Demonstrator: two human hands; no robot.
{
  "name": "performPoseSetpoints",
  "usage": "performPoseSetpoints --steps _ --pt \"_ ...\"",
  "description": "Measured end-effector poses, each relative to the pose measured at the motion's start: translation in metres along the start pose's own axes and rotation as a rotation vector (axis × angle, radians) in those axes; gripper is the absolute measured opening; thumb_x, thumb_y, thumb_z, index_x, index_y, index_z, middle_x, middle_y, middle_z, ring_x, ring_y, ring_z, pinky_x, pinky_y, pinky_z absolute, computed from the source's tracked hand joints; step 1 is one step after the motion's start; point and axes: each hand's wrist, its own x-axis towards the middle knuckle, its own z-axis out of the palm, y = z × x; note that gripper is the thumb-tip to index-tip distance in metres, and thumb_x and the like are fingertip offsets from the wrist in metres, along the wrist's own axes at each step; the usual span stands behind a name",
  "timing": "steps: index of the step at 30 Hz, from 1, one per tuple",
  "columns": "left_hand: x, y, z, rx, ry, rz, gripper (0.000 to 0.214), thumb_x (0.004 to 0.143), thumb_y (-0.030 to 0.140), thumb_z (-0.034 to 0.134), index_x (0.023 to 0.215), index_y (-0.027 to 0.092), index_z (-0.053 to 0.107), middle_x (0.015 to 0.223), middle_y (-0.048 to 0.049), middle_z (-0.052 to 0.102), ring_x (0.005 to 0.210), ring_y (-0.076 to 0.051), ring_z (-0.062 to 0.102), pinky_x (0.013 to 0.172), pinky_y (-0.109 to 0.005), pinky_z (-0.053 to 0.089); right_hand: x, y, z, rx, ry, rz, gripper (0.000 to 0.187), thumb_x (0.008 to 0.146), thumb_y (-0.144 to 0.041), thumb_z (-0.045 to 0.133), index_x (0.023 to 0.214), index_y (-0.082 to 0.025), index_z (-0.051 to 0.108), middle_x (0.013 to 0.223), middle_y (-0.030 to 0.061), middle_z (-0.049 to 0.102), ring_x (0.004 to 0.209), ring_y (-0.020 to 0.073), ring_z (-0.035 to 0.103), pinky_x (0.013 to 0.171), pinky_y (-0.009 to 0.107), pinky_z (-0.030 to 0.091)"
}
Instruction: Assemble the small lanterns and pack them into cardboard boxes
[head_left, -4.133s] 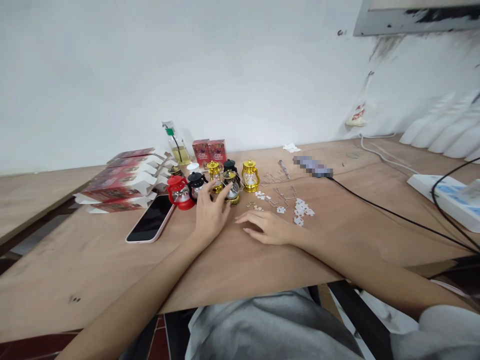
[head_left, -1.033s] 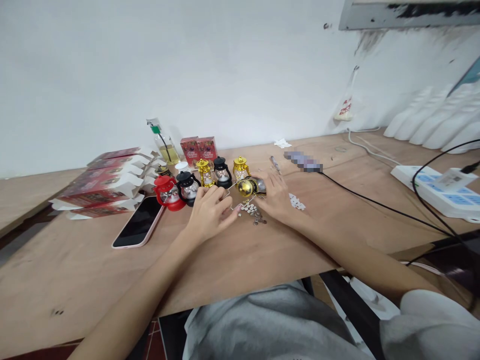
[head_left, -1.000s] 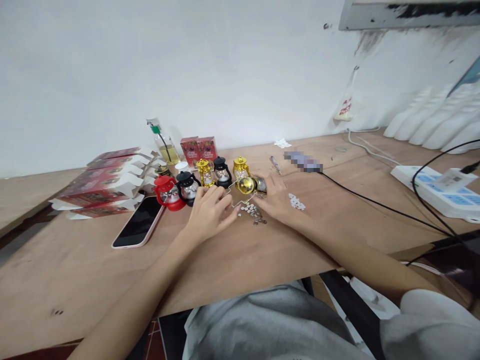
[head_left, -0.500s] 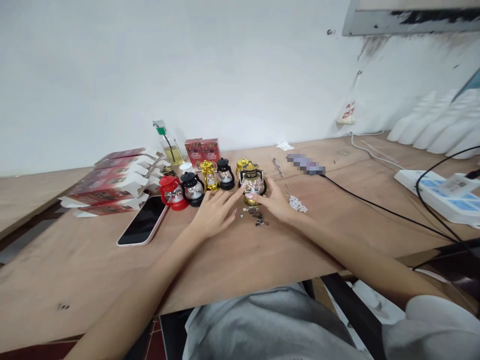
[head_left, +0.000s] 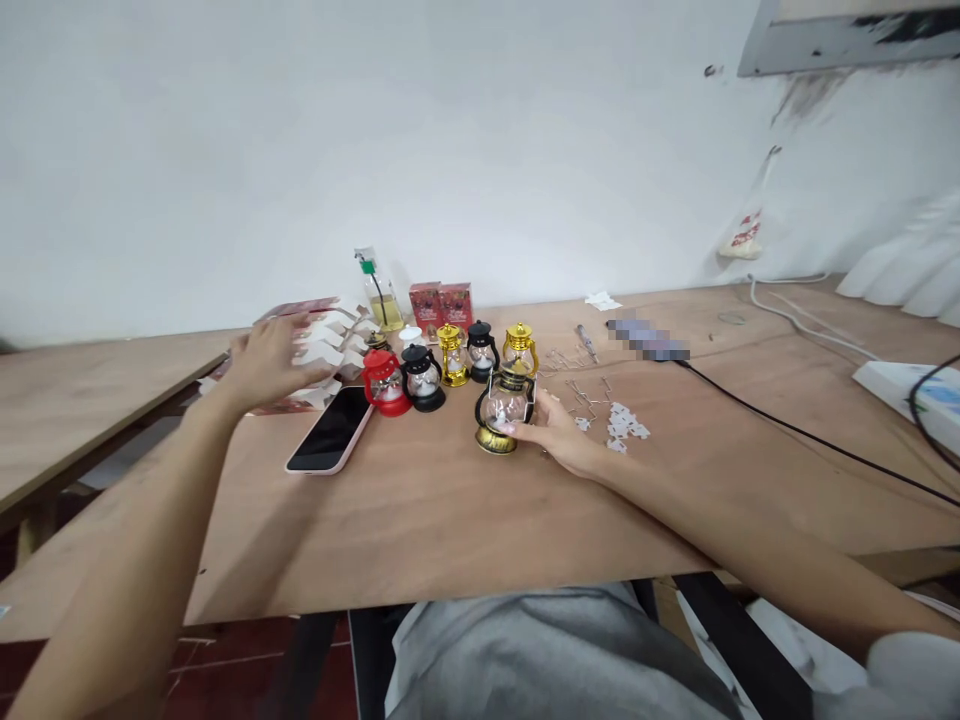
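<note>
My right hand (head_left: 564, 432) is closed around a small bronze-and-black lantern (head_left: 505, 408) with a clear globe, slightly tilted over the table. My left hand (head_left: 271, 368) is over the stack of red-and-white cardboard boxes (head_left: 324, 345), fingers apart; whether they touch a box I cannot tell. Beside that stack stand more little lanterns: a red one (head_left: 385, 382), a black one (head_left: 423, 378), a gold one (head_left: 453, 355), another black one (head_left: 481, 350) and a second gold one (head_left: 519, 350).
A phone (head_left: 330, 432) lies in front of the boxes. Behind are a pump bottle (head_left: 384, 305) and two closed red boxes (head_left: 441, 305). To the right lie white tags (head_left: 624, 424), wire pieces (head_left: 589, 398), a screwdriver-like tool (head_left: 586, 343) and a black cable (head_left: 787, 432).
My left hand has left the bronze lantern and moved left to the boxes. My right hand has brought the lantern nearer to me. The view has shifted left.
</note>
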Motion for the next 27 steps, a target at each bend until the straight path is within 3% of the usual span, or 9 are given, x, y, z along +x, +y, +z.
performPoseSetpoints --steps 2,6,11,14,18,24,27 --pt "0.005 -0.017 0.001 0.051 -0.093 -0.054 0.064 0.079 0.043 0.056 0.130 0.009 0.037 0.134 -0.0155 0.047 0.124 -0.037 0.041 0.100 -0.055 0.030 -0.003 0.001 0.004 0.025 -0.038 0.029 0.061 0.060 -0.036 0.081 0.112 -0.022 0.052 0.120 0.0054 0.064 0.112 0.0222 0.061 0.100 0.041 0.048" --pt "0.008 -0.030 0.003 0.103 -0.205 -0.013 0.058 0.076 0.041 0.058 0.122 0.008 0.043 0.125 -0.0115 0.051 0.111 -0.032 0.049 0.092 -0.043 0.040 -0.006 0.007 0.007 0.017 -0.129 0.058 0.063 0.060 -0.030 0.082 0.114 -0.021 0.051 0.122 0.0067 0.062 0.113 0.0224 0.060 0.102 0.042 0.046" --pt "0.007 -0.034 0.002 0.226 -0.233 -0.062 0.059 0.080 0.047 0.052 0.124 0.008 0.043 0.122 -0.0149 0.053 0.117 -0.038 0.042 0.093 -0.049 0.036 -0.005 0.015 0.006 -0.045 -0.190 0.015 0.058 0.062 -0.028 0.081 0.110 -0.021 0.049 0.120 0.0068 0.061 0.116 0.0217 0.058 0.105 0.042 0.043" --pt "0.004 -0.033 0.000 0.233 -0.203 -0.086 0.060 0.077 0.055 0.052 0.119 0.012 0.048 0.114 -0.0117 0.059 0.112 -0.036 0.044 0.095 -0.048 0.034 -0.006 0.014 0.006 -0.085 -0.196 0.015 0.059 0.064 -0.030 0.080 0.112 -0.021 0.047 0.120 0.0077 0.060 0.116 0.0215 0.058 0.104 0.042 0.043" --pt "0.001 -0.031 0.000 0.243 -0.175 -0.096 0.063 0.075 0.061 0.052 0.111 0.010 0.052 0.105 -0.0130 0.061 0.108 -0.036 0.046 0.093 -0.050 0.034 -0.008 0.006 0.005 -0.208 -0.238 -0.005 0.076 0.061 -0.027 0.081 0.124 -0.021 0.039 0.134 0.0117 0.052 0.124 0.0229 0.052 0.108 0.043 0.040" --pt "-0.007 -0.030 0.011 0.216 -0.141 -0.103 0.065 0.077 0.057 0.050 0.125 0.013 0.042 0.127 -0.0180 0.047 0.117 -0.037 0.041 0.092 -0.051 0.035 -0.009 -0.001 -0.004 -0.358 -0.247 -0.068 0.095 0.061 -0.032 0.082 0.139 -0.023 0.029 0.148 0.0141 0.036 0.138 0.0252 0.035 0.115 0.047 0.028" --pt "-0.015 -0.035 0.008 0.209 -0.102 -0.118 0.061 0.076 0.058 0.051 0.120 0.017 0.045 0.120 -0.0152 0.050 0.110 -0.034 0.046 0.087 -0.045 0.039 -0.007 -0.009 -0.011 -0.443 -0.194 -0.091 0.090 0.068 -0.040 0.078 0.141 -0.027 0.027 0.153 0.0126 0.027 0.142 0.0257 0.027 0.115 0.049 0.026"
